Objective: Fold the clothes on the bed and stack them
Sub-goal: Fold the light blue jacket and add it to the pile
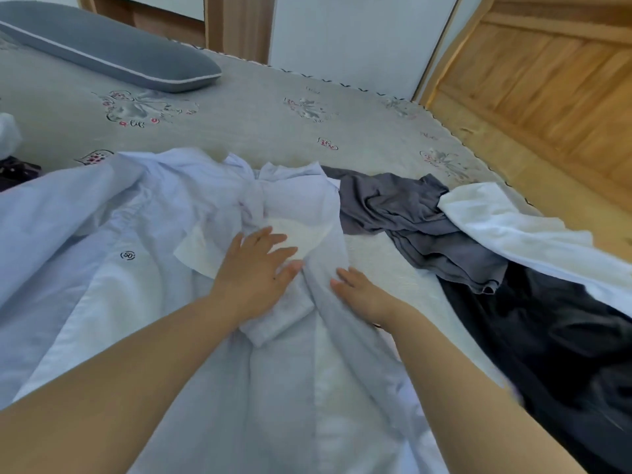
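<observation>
Head view: a pale blue button-up shirt (143,254) lies spread over the grey floral bedspread (260,131), filling the left and lower centre of the frame, its collar bunched toward the middle. The left hand (254,273) lies flat on the shirt at frame centre, fingers (273,239) spread and extended, gripping nothing; the fingertips reach onto a white inner panel (301,234) of the shirt just below the collar, and the palm rests over a folded cuff or sleeve end (273,323). The right hand (362,295) lies just to the right, palm down on a long fold of the same shirt, fingers straight and together, pressing rather than clasping; its fingertips are near the left hand's little finger but apart from it.

To the right of the shirt, a crumpled grey garment (410,217) touches the shirt's edge. A white garment (513,234) lies over its far end, and a black garment (547,336) spreads across the lower right. A grey pillow (113,49) sits at the upper left. A wooden headboard (547,80) fills the upper right.
</observation>
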